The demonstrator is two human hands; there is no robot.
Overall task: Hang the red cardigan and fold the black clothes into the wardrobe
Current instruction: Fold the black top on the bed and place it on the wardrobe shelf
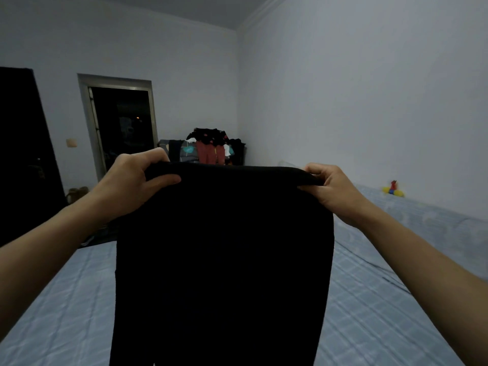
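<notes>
With left hand [132, 178] and right hand [327, 186] each pinching the black garment's [224, 260] top corners, we should keep edges level before folding over the bed [383, 299].

We look from a head-worn wide-angle camera, facing forward and slightly down across the bed [66, 299] toward the far wall [171, 62]; our left hand [132, 180], right hand [332, 191] and the black garment [224, 260] sit close up.
</notes>
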